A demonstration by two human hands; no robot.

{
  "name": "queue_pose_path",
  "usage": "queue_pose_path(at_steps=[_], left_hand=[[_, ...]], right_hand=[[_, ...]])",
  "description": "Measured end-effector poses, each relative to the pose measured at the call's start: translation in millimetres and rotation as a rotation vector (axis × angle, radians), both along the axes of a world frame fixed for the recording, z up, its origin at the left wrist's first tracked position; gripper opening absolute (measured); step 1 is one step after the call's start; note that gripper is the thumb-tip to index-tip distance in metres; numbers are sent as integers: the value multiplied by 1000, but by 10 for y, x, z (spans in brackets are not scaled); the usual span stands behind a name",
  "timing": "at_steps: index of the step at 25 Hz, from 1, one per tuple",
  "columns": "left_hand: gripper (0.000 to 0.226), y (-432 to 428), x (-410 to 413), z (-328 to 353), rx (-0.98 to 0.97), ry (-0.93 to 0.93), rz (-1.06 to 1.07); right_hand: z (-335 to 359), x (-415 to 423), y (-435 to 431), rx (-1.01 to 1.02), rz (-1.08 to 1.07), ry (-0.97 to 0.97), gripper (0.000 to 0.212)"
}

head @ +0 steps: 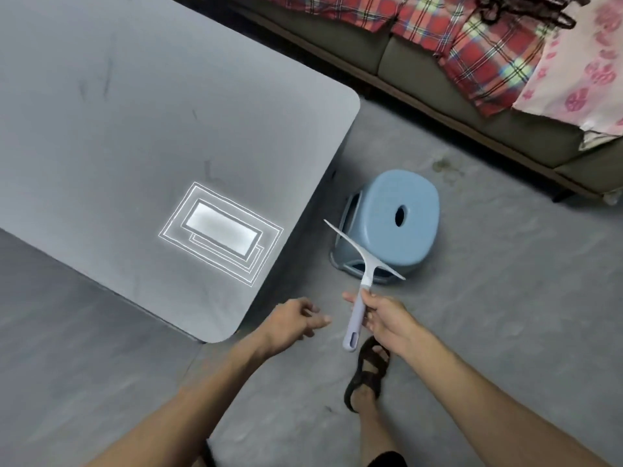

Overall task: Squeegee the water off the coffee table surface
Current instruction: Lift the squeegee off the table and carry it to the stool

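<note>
Pinching squeegee (362,264) handle in right hand (387,318), blade up, off table (135,129), just past its near right corner, above floor before blue stool (391,224); left hand (293,320) loose, half-open, empty.

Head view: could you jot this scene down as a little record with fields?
table: grey top, faint streaks, bright light reflection
squeegee: in the air beside the table, blade over the stool
right hand: grips the squeegee's handle
left hand: empty, fingers loose, near the table's corner
stool: blue, on the floor
sofa: plaid and floral cloths on it
</note>
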State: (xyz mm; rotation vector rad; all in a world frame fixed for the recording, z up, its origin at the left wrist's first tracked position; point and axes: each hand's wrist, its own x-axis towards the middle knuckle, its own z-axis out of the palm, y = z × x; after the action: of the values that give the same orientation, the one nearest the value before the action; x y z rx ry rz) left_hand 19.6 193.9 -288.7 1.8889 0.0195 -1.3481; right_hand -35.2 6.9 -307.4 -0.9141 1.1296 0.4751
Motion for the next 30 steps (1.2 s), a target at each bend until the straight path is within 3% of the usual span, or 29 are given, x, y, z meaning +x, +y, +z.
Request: queue_pose_path(at_steps=[2, 6, 9, 12, 18, 22, 27, 30], left_hand=[[37, -652, -27, -201, 3, 16, 2], [15, -1762, 148, -621, -70, 182, 206], [15, -2245, 322, -1006, -30, 124, 225], [27, -2402, 405, -1365, 92, 26, 221], [24, -2184, 270, -1567, 201, -12, 216], [24, -1983, 182, -1122, 237, -94, 175], [26, -1737, 225, 41, 247, -238, 123], [26, -1509, 226, 966, 256, -363, 115]], right_hand=[[-270, 181, -493, -29, 32, -25, 15], [-849, 673, -1453, -233, 167, -64, 14], [-1276, 1070, -1939, -364, 236, -87, 9], [-1688, 1311, -2165, -455, 322, -73, 6], [-2092, 1310, -2241, -391, 333, 0, 20], [-1638, 1236, -2200, -562, 562, 76, 21], [-92, 1180, -1653, -549, 1262, -216, 7], [995, 1164, -1317, -703, 1599, -368, 13]])
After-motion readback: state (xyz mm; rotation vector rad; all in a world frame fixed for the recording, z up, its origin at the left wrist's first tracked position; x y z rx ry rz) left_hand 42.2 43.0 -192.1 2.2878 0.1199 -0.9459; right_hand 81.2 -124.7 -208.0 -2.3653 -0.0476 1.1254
